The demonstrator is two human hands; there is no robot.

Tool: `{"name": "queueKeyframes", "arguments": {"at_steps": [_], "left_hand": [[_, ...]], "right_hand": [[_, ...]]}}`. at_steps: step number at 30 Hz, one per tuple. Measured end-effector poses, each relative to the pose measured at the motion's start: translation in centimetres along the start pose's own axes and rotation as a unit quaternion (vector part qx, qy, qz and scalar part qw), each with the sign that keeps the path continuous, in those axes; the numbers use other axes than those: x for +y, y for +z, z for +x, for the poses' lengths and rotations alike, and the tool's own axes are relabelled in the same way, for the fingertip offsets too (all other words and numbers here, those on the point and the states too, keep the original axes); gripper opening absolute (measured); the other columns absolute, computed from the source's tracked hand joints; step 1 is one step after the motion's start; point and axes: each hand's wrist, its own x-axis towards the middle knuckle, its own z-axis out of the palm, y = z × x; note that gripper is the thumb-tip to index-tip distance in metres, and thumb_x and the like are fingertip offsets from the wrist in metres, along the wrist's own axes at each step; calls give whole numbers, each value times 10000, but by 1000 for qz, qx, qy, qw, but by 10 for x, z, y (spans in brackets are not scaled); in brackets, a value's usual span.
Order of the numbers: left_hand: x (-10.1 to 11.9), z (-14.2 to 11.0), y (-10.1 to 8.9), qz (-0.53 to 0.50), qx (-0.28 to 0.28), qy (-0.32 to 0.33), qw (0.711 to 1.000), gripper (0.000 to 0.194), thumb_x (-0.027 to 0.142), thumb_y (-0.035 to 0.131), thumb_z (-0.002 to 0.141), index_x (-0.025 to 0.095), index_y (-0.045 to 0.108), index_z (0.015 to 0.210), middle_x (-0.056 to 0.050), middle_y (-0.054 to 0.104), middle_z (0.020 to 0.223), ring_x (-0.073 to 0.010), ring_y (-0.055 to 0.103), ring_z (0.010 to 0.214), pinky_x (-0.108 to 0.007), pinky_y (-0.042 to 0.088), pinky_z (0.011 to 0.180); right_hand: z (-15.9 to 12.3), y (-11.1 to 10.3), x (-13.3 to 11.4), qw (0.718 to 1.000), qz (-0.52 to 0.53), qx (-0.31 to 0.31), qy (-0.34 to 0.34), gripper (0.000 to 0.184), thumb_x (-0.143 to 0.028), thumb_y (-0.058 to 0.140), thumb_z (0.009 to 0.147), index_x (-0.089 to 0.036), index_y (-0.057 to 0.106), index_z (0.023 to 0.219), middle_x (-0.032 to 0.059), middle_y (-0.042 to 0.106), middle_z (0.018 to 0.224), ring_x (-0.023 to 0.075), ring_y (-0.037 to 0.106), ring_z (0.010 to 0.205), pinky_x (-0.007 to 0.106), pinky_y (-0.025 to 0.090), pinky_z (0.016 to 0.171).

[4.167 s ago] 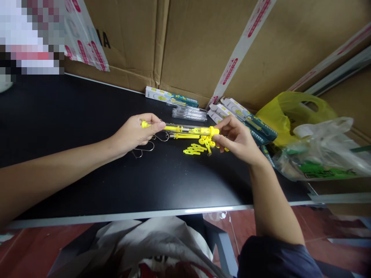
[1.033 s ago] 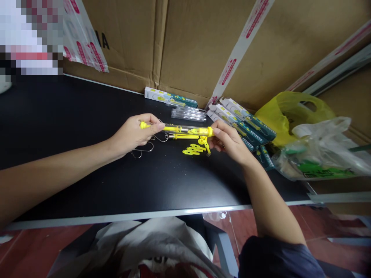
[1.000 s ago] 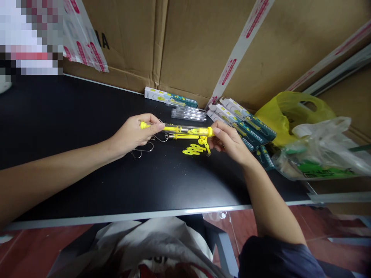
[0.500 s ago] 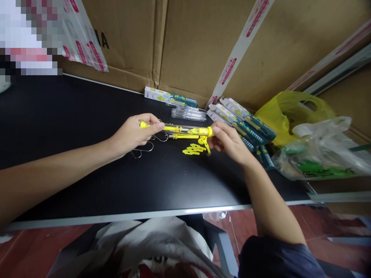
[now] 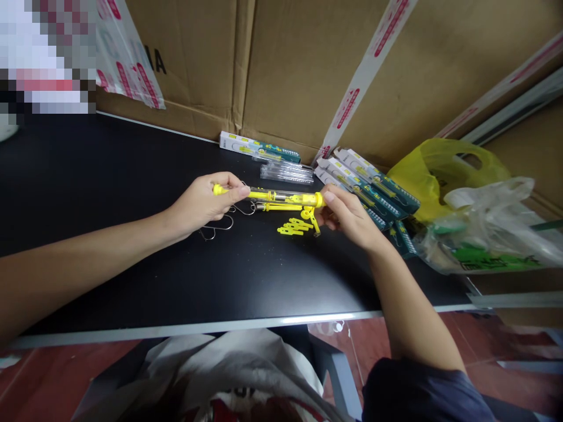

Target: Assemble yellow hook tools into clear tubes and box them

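Between my hands a clear tubular spring scale (image 5: 288,197) with yellow ends is held level above the black table. My left hand (image 5: 220,196) pinches its left part near the yellow knob, thumb on top. My right hand (image 5: 345,211) grips the yellow cap at the other end. Below the tube lie another yellow rod-like part (image 5: 281,207), a curled yellow piece (image 5: 311,220) and several small flat yellow pieces (image 5: 294,227). Bent metal wire hooks (image 5: 217,225) rest beside my left fingers. Just behind lie several clear empty tubes (image 5: 285,173).
One printed box (image 5: 259,146) lies against the cardboard (image 5: 285,70) at the back. More such boxes (image 5: 369,181) are piled to the right. Beyond them sit a yellow plastic bag (image 5: 440,170) and a clear bag (image 5: 492,234). The table's pale front edge (image 5: 197,328) runs before me.
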Motion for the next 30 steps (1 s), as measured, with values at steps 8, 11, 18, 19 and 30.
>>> {"name": "queueKeyframes", "arguments": {"at_steps": [8,11,18,19,30], "left_hand": [[-1,2,0,-2,1,0,1000,274,363,725,759,167,534,747,94,311,506,-21,243,401,-148,178,362],[0,1,1,-3,0,1,1000,273,360,724,756,167,532,742,94,310,505,-22,245,400,-148,179,361],[2,0,1,3,3,2,1000,237,333,702,771,168,534,748,90,322,511,-25,253,403,-149,187,362],[2,0,1,4,3,1,1000,234,330,702,770,168,535,748,91,321,508,-25,251,403,-149,186,362],[1,1,1,6,6,4,1000,260,357,708,759,170,527,742,89,321,517,-25,261,401,-151,194,359]], "right_hand": [[-1,1,1,999,26,-21,-2,299,-466,449,967,-207,450,817,-35,578,619,69,419,452,205,290,422],[-1,1,-1,1000,-10,-1,3,420,-513,373,982,-195,462,722,-11,558,602,73,422,461,215,287,419],[-1,-2,-1,999,33,-20,-2,264,-476,481,947,-222,439,893,-42,589,628,80,428,449,205,275,404],[-1,-1,0,999,27,-23,-1,277,-476,473,953,-219,439,856,-40,586,625,77,428,451,204,279,406],[-1,-2,-2,1000,30,-9,-5,320,-517,523,917,-214,461,838,-41,586,612,73,426,443,203,276,400]]}}
